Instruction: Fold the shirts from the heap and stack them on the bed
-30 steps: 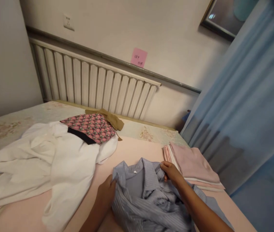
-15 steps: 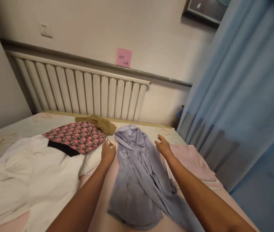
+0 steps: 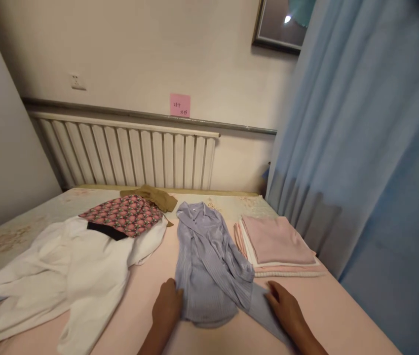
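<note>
And down come both hands, from up by the collar half a second ago to the lower part of the frame, while the blue striped shirt [image 3: 198,266] has settled flatter, its collar opened out! Left hand [image 3: 167,303] at lower centre: the forearm rises from the bottom edge, leaning right, back of the hand up, fingers curled at the shirt's left edge near the hem. Pinching or merely touching? Can't tell from here. Right hand [image 3: 286,308], lower right: forearm slanting up and left, fingers bent, thumb side toward the shirt, over the pale blue sleeve [image 3: 264,305]; whether it grips that cloth, can't tell either.

The shirt itself lies in the centre and lower centre, on the pink sheet [image 3: 138,305], collar toward the top of the frame, hem toward the bottom. Its long axis runs nearly up and down, top end tipped slightly left, with sleeve cloth slanting across the front to the lower right, near the folded stack [image 3: 279,241]
</note>
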{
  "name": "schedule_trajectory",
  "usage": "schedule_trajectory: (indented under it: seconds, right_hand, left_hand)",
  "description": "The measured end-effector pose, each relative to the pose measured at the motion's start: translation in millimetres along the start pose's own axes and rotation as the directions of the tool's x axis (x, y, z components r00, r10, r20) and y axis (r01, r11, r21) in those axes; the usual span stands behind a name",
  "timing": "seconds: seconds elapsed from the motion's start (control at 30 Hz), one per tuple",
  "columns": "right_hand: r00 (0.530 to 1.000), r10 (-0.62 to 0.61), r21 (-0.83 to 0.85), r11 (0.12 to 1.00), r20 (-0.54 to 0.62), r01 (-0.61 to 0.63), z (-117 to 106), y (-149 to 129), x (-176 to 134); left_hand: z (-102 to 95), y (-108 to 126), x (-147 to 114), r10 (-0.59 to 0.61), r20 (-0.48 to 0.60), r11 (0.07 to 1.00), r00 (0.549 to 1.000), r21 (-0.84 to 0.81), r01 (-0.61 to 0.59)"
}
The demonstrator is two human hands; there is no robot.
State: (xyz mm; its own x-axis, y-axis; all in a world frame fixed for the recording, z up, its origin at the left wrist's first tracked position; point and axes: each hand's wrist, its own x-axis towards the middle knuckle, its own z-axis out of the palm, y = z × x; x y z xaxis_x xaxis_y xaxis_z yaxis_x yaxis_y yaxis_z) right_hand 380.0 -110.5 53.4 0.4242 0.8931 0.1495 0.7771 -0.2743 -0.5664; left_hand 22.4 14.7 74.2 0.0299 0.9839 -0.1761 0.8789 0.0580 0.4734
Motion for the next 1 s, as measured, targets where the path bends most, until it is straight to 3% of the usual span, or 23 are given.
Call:
schedule_trajectory:
  seconds: [0.17, 0.4, 0.5, 0.57, 0.63, 0.73, 0.8, 0.93, 1.0]
  right_hand:
    - [0.992, -0.118, -0.168, 0.978, 0.054, 0.125, 1.8, -8.4, -26.3]
    - [0.987, -0.007, -0.179, 0.983, 0.161, 0.036, 3.6, -21.3, -30.7]
    - [0.969, -0.013, -0.055, 0.998, 0.247, 0.027, -0.7, -30.6, -29.9]
    - [0.944, -0.034, 0.119, 0.993, 0.327, -0.006, -8.4, -43.5, -30.9]
    - [0.903, -0.07, 0.354, 0.93, 0.425, -0.095, -18.2, -61.6, -32.9]
    - [0.826, -0.204, 0.645, 0.729, 0.526, -0.231, -27.8, -98.7, -33.6]
    - [0.812, -0.261, 0.719, 0.648, 0.522, -0.254, -25.8, -132.8, -29.4]
    - [0.899, -0.183, 0.721, 0.669, 0.397, -0.183, -10.9, -234.9, -14.7]
    - [0.918, -0.213, 0.768, 0.626, 0.333, -0.134, -8.9, -298.8, -13.3]
  left_hand:
    - [-2.2, 0.2, -20.9, -0.022, 0.036, 0.999, 0.999, 0.033, 0.021]
    - [-5.2, -12.0, -51.0, -0.035, -0.041, 0.994, 0.999, 0.1, 0.039]
    - [3.5, -19.3, -62.5, 0.048, -0.113, 0.982, 0.992, 0.188, -0.026]
    - [11.3, -23.6, -65.8, 0.134, -0.153, 0.955, 0.979, 0.284, -0.086]
    - [17.8, -27.1, -65.7, 0.184, -0.18, 0.932, 0.966, 0.345, -0.113]
    - [22.4, -30.4, -62.8, 0.198, -0.202, 0.933, 0.959, 0.34, -0.121]
    - [22.9, -31.5, -61.3, 0.207, -0.204, 0.933, 0.957, 0.335, -0.131]
    - [20.5, -31.1, -61.6, 0.206, -0.195, 0.938, 0.959, 0.319, -0.137]
    - [16.8, -29.4, -62.2, 0.182, -0.164, 0.953, 0.969, 0.271, -0.133]
